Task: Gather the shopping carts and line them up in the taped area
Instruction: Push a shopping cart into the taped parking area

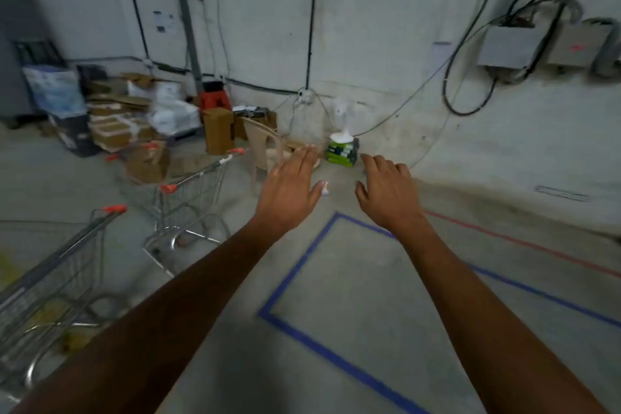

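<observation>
Both arms reach forward over a grey concrete floor. My left hand (290,186) is open, fingers straight, holding nothing. My right hand (386,190) is open too, fingers loosely spread, also holding nothing. A blue tape outline (295,274) marks a rectangle on the floor below and between my arms. A metal shopping cart (191,198) with red handle ends stands to the left of my left hand, apart from it. Another shopping cart (50,282) with a red handle end sits at the near left edge.
A beige plastic chair (265,144) and a green box (342,151) stand by the far wall. Stacked cardboard boxes (117,124), a tall brown box (218,129) and bags crowd the back left corner. A red tape line (524,244) runs along the right floor. Cables hang from the wall.
</observation>
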`<state>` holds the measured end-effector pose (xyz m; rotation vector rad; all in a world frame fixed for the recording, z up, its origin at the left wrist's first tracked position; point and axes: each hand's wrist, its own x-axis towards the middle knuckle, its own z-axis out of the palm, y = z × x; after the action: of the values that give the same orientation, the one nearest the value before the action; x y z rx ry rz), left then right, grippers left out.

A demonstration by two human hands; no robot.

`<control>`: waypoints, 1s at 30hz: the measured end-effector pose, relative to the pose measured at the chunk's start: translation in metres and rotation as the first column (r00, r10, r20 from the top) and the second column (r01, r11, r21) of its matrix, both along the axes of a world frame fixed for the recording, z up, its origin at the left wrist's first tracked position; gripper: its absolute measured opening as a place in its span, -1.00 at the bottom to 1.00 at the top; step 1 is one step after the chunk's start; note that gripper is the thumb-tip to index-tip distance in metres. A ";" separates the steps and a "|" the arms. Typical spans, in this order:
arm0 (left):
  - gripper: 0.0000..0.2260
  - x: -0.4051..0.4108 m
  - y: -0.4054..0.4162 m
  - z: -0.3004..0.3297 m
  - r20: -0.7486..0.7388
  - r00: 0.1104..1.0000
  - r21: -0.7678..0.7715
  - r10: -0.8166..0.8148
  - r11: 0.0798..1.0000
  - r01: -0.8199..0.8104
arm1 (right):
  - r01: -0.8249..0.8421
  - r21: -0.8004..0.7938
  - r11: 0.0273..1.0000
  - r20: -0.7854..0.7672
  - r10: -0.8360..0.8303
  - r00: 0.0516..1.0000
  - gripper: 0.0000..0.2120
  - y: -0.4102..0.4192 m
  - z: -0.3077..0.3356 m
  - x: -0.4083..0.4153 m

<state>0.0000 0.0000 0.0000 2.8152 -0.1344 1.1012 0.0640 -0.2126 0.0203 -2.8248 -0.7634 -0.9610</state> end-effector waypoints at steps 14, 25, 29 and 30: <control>-0.41 0.109 0.176 -0.109 -0.198 0.943 -0.247 0.268 0.917 -0.313 | -0.372 0.043 0.927 -0.258 0.370 0.893 -0.52 0.210 -0.109 0.164; -0.36 0.274 0.317 -0.153 -0.332 0.804 -0.197 0.494 0.797 -0.571 | -0.578 -0.015 0.816 -0.307 0.547 0.779 -0.45 0.378 -0.160 0.377; -0.37 0.339 0.357 -0.163 -0.374 0.731 -0.202 0.570 0.720 -0.664 | -0.674 -0.050 0.737 -0.369 0.613 0.698 -0.47 0.446 -0.165 0.453; -0.38 0.352 0.368 -0.167 -0.380 0.715 -0.201 0.587 0.702 -0.684 | -0.698 -0.050 0.714 -0.377 0.634 0.675 -0.46 0.462 -0.167 0.469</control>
<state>0.3520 0.3675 -0.1666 2.6951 1.0495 0.6668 0.5330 0.2489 -0.1469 -2.3680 -1.7346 -0.2789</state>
